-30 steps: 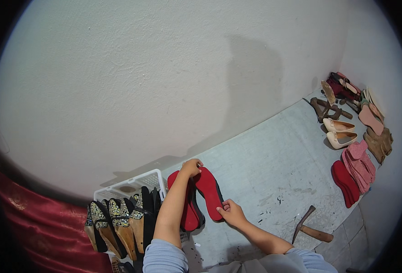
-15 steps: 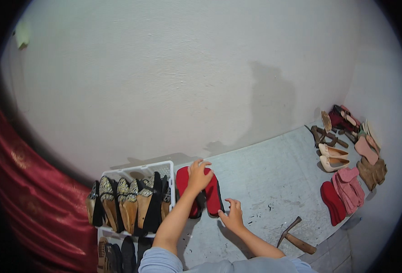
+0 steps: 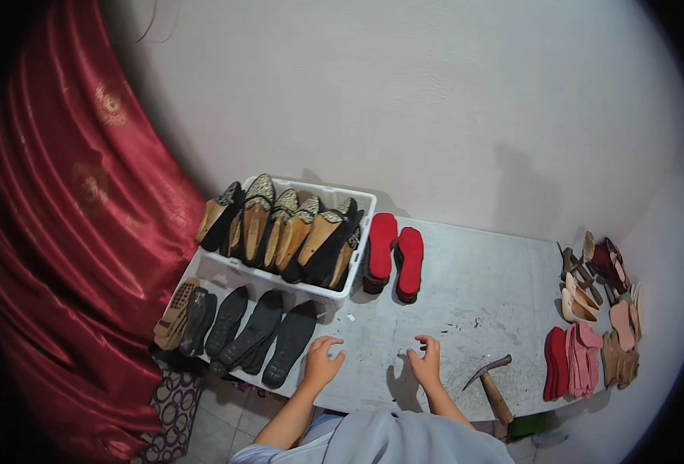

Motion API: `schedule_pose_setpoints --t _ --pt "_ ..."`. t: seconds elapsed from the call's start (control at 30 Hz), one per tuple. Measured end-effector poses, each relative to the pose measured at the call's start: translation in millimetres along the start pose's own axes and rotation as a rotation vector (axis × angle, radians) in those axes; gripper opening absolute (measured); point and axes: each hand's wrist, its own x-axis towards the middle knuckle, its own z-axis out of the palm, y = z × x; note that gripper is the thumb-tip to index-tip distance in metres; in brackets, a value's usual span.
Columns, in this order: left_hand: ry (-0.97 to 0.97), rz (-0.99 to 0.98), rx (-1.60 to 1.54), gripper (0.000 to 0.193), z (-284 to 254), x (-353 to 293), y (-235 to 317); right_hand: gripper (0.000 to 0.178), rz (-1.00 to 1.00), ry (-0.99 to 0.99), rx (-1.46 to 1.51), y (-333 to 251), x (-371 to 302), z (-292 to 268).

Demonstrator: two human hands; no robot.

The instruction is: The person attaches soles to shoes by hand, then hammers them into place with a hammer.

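My left hand (image 3: 325, 362) hovers over the near part of the table, right of the black soles (image 3: 290, 345), thumb and fingers apart. Across from it, my right hand (image 3: 425, 359) is open too, its fingers bent and nothing between them. Beyond both hands, against the basket's right side, two stacks of red-topped soles, a left stack (image 3: 383, 237) and a right stack (image 3: 411, 254), lie side by side with dark layers beneath. Neither hand touches them. Right of my right hand lies a hammer (image 3: 496, 396) with a wooden handle.
A white plastic basket (image 3: 237, 268) holds several patterned black shoes on wooden lasts. Tan soles (image 3: 175, 317) lie before it. At the table's right end are red soles (image 3: 556, 363), pink pieces (image 3: 584, 359), tan pieces (image 3: 619, 359) and cream flats (image 3: 578, 303). A red curtain (image 3: 71, 255) hangs left.
Both hands have come off the red soles and drawn back toward the near edge. The two stacks now stand straighter beside the basket. My view has swung left and down.
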Motion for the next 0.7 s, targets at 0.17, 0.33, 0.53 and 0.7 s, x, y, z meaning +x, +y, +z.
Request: schedule_pose_setpoints --t 0.17,0.33,0.53,0.7 --pt "0.109 -0.151 0.293 0.035 -41 -22 -20 0.034 -0.032 -0.095 0.004 -5 -25 27" --pt "0.124 -0.232 0.436 0.046 -65 -28 -45 0.032 -0.052 -0.125 -0.033 -15 -43 41" --pt "-0.206 -0.275 0.565 0.079 -78 -21 -58 0.029 0.051 -0.056 -0.015 -20 -61 59" --pt "-0.352 -0.278 0.592 0.082 -86 0 -78 0.030 0.115 0.029 0.010 -42 -80 74"
